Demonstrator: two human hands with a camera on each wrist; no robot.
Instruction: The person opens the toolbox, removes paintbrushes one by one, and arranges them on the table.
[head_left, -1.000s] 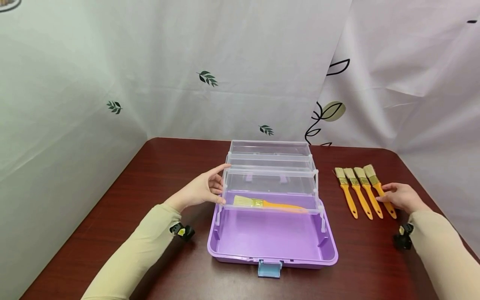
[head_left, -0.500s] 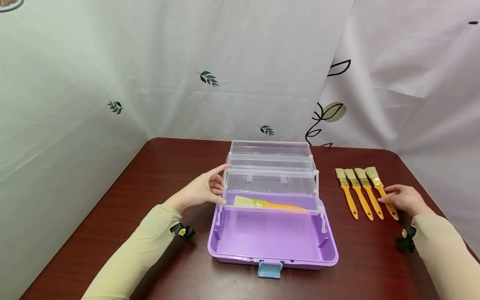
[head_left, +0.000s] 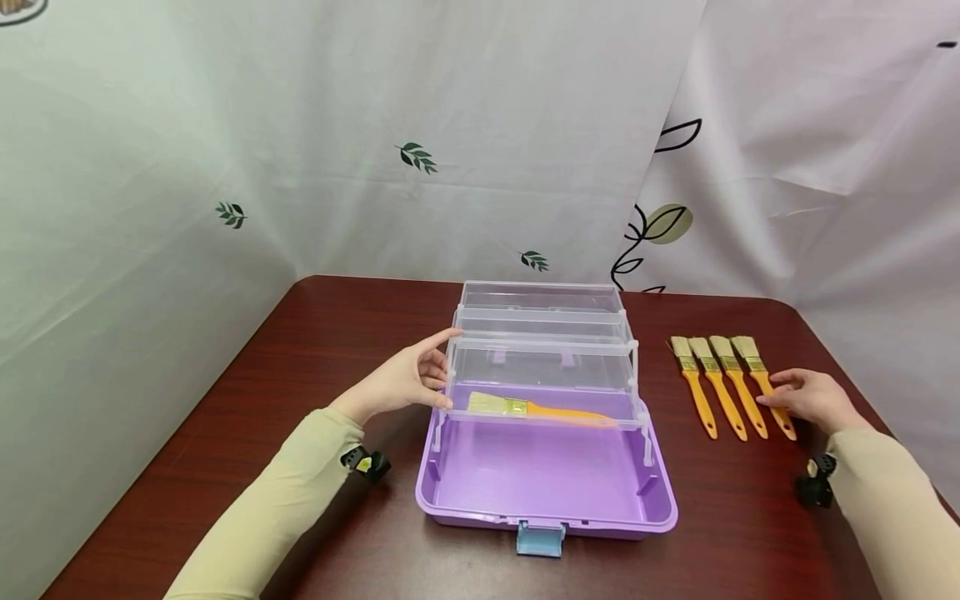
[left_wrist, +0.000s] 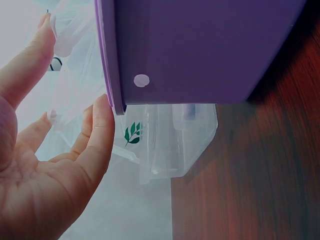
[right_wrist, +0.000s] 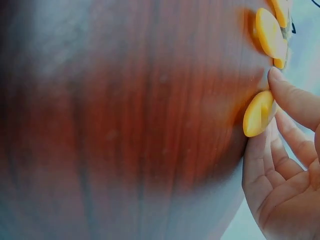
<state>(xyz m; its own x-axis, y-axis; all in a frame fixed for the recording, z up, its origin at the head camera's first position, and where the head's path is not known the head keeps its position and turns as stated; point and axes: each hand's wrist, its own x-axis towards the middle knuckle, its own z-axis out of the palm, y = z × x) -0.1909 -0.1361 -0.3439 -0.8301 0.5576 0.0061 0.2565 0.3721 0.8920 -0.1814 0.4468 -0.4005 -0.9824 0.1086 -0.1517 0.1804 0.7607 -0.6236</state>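
Observation:
My left hand [head_left: 405,375] holds the left end of the clear stepped trays [head_left: 543,343], thumb at the lower tray's front corner and index fingertip higher up. Below them sits the opened purple storage box [head_left: 540,483]; its side [left_wrist: 200,50] fills much of the left wrist view. One paintbrush [head_left: 558,412] with a yellow handle lies across the lowest tray. At the right, my right hand [head_left: 810,398] pinches the handle of the rightmost paintbrush [head_left: 756,373] in a row, its thumb and fingers on either side of the yellow handle [right_wrist: 259,114].
Several yellow-handled paintbrushes stand in that row, the leftmost paintbrush [head_left: 697,396] nearest the box. A blue latch [head_left: 540,539] hangs at the box front. The dark red wooden table [head_left: 337,325] meets white printed cloth [head_left: 360,108] behind.
The rightmost paintbrush has shifted slightly to the right and turned nearly parallel with its neighbours, my right hand moving with it. My left hand keeps its place on the trays.

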